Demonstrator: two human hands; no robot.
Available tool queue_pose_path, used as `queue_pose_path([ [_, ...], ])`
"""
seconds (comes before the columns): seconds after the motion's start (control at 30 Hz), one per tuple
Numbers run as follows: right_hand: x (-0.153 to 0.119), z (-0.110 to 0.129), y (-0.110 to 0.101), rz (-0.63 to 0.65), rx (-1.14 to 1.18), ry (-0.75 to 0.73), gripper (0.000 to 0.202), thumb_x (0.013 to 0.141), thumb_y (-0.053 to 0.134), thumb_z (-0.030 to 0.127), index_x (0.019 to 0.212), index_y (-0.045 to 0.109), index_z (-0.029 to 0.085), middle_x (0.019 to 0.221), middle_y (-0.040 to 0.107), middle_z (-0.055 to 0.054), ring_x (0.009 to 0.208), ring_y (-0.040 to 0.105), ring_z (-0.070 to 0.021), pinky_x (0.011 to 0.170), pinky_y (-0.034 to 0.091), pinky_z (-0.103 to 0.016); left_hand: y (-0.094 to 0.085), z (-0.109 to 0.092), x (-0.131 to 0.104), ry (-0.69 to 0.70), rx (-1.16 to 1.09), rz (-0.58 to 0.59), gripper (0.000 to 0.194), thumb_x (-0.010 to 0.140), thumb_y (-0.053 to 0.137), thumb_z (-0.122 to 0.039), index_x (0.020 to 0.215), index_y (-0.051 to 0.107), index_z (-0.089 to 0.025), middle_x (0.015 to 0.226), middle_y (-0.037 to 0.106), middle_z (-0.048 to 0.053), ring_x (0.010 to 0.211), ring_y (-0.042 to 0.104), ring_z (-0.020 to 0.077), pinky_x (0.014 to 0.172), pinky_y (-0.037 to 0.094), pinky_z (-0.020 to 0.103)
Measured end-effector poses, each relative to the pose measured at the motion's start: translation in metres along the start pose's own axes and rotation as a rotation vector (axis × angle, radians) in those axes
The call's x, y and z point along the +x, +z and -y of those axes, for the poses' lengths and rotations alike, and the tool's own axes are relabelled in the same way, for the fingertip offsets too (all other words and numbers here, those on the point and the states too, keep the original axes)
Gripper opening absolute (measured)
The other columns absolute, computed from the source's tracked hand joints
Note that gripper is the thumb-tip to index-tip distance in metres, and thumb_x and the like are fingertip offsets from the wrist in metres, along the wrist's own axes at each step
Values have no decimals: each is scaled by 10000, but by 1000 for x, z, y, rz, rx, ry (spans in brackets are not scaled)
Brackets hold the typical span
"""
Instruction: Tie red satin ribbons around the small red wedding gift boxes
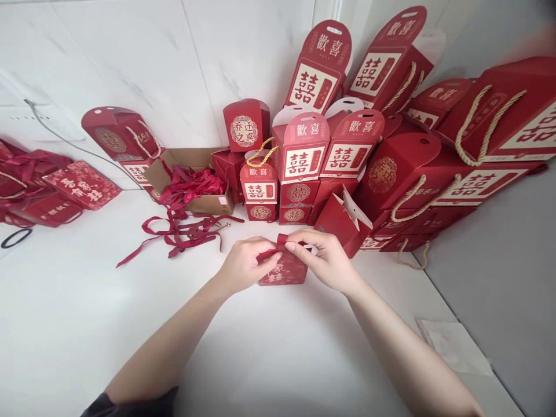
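A small red gift box [284,272] with pale Chinese lettering stands on the white table in front of me. At its top edge, my left hand [245,263] pinches a dark red ribbon [282,238]. My right hand [325,258] closes thumb and fingers on the same ribbon, where it forms a short loop. Both hands cover much of the box's upper part. Loose red ribbons [178,234] lie tangled on the table beyond my left hand. Just past my right hand, a red box with its white-lined top open [345,223] leans against other boxes.
An open cardboard carton [204,204] holds a heap of red ribbons. Red boxes with gold rope handles [423,194] are stacked at the back and right. More red bags [56,208] lie at the left, near a black ring [16,238]. A clear plastic sheet [454,346] rests at right.
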State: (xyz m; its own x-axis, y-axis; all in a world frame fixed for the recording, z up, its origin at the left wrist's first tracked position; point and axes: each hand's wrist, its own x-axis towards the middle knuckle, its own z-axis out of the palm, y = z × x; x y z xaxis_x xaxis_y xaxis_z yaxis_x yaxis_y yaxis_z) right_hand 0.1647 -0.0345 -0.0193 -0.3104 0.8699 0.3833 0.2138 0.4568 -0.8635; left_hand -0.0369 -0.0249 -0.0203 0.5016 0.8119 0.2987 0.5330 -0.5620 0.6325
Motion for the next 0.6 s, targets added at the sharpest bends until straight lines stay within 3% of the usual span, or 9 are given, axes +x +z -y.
queue_pose_path([
  [0.1, 0, 1, -9, 61, -82, 91, 101, 898, 614, 314, 885, 582, 219, 878, 671, 1, 802, 620, -158, 725, 482, -281, 1, 1, 1, -24, -5, -32, 128, 868, 575, -191, 828, 693, -163, 746, 668, -1, 663, 571, 113, 651, 424, 230],
  [0.27, 0, -3, -9, 122, -186, 19, 96, 865, 605, 196, 938, 546, 219, 907, 651, 9, 810, 606, -145, 763, 466, -279, 1, 0, 1, -33, 5, -44, 161, 876, 573, -215, 773, 680, -152, 722, 664, -2, 651, 567, 110, 634, 419, 225],
  [0.6, -3, -5, -5, 124, -248, 4, 138, 853, 600, 191, 978, 551, 226, 942, 660, -11, 828, 621, -176, 772, 476, -301, 1, 0, 0, -57, -7, -33, 164, 871, 575, -231, 822, 714, -159, 720, 686, -10, 640, 582, 110, 635, 435, 216],
])
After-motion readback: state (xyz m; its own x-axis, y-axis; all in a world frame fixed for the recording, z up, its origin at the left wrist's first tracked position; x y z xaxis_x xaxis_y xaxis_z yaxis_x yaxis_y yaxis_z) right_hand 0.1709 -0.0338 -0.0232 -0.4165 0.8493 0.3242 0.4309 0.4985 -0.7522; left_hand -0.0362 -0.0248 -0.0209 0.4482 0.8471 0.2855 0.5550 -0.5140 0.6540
